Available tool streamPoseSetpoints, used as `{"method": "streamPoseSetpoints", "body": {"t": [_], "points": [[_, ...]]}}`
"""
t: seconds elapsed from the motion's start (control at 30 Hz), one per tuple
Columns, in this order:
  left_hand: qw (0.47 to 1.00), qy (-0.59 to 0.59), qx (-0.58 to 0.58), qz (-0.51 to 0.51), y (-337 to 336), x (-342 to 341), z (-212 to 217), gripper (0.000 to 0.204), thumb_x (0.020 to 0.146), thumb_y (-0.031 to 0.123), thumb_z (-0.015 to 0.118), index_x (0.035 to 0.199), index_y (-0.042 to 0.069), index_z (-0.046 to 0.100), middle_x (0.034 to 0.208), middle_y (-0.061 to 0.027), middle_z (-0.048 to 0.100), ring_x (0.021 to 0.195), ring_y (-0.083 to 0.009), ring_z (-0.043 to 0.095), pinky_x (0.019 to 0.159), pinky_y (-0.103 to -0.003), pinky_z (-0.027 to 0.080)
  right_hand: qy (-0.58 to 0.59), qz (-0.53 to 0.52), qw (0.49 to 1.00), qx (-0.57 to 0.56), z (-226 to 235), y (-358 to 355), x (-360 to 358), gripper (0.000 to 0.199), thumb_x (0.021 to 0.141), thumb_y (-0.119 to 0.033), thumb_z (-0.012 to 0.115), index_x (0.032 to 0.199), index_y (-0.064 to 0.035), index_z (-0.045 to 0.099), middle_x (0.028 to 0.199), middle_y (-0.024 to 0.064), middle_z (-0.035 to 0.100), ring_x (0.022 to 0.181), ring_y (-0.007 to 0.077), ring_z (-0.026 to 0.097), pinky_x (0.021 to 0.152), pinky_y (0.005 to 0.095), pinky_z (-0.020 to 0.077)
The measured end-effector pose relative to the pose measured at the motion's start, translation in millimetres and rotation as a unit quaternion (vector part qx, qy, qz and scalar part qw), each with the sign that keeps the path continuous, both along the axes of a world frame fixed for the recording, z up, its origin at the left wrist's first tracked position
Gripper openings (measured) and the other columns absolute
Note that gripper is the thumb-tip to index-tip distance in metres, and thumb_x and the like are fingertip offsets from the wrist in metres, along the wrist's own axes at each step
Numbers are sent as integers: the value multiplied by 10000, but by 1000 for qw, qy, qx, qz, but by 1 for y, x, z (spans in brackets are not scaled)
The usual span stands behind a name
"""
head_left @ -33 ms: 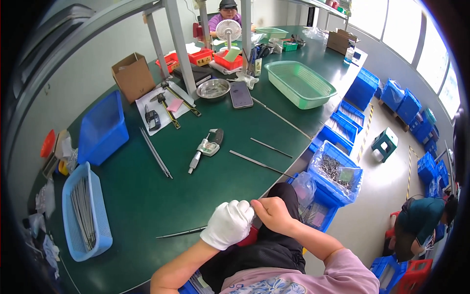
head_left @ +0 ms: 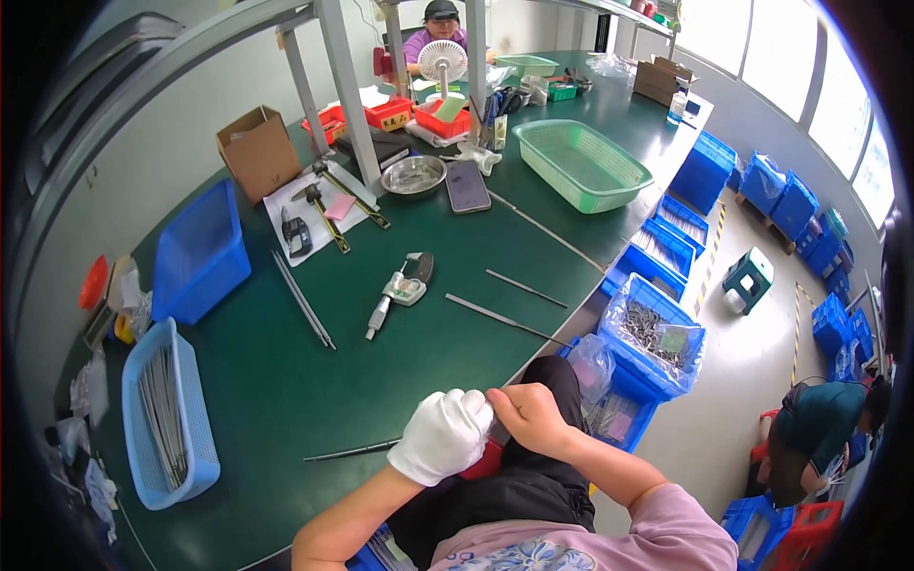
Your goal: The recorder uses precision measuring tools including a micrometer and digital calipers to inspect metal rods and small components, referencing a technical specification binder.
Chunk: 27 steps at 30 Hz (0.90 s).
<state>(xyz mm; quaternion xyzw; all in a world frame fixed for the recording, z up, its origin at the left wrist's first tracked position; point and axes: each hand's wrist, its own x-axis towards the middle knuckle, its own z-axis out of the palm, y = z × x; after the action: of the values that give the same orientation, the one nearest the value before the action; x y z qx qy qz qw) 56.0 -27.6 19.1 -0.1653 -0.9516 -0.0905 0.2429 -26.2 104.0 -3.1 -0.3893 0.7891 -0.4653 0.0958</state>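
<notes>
My left hand (head_left: pixel 441 438), in a white glove, is closed in a fist around a thin dark metal rod (head_left: pixel 352 451). The rod's end sticks out to the left above the green table. My right hand (head_left: pixel 530 416), bare, presses against the glove's right side with its fingers closed; what they grip is hidden. Beyond the hands lies a micrometer (head_left: pixel 398 293). Two slim metal rods (head_left: pixel 509 319) rest to its right, the longer one reaching past the table edge. Several longer rods (head_left: pixel 303 300) lie together to its left.
A light-blue basket (head_left: pixel 202 419) of rods and a blue bin (head_left: pixel 198 252) stand left. Calipers (head_left: pixel 328 217) lie on paper near a metal bowl (head_left: pixel 413 190) and a phone (head_left: pixel 467 186). A green basket (head_left: pixel 581 195) sits farther back. Blue crates (head_left: pixel 652 333) line the right edge. Two co-workers are visible.
</notes>
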Motion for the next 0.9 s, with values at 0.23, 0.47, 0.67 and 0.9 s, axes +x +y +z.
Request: {"method": "streamPoseSetpoints", "body": {"t": [0.23,0.47,0.67,0.9], "points": [[998,-59,-14,35,-22,17,6,200,601,170,636,728,75,514,639,-46,447,579,-236,470,512,-348,377,54,-12,996,-74,5,5,2,321,810,-164,515,532,-9,479,497,157,459,460,335,469,411,376,348],[833,-85,467,282,-1,78,9,156,746,94,564,887,28,565,670,-47,495,552,-150,478,514,-280,398,-30,-35,997,-68,23,-5,4,291,807,-137,514,543,-19,480,495,154,455,442,327,455,403,377,344],[402,-49,906,120,20,56,-15,232,856,217,499,955,9,522,637,-22,492,463,-66,398,404,-177,318,73,70,990,-94,28,-7,30,243,802,-88,508,571,-19,473,502,132,454,440,301,465,400,353,354],[460,71,879,100,-7,62,-17,225,863,226,485,779,17,494,561,-56,500,446,-110,466,389,-212,390,305,193,932,-31,41,-85,-50,245,751,-200,522,933,-40,485,839,153,481,785,317,483,700,393,392]]}}
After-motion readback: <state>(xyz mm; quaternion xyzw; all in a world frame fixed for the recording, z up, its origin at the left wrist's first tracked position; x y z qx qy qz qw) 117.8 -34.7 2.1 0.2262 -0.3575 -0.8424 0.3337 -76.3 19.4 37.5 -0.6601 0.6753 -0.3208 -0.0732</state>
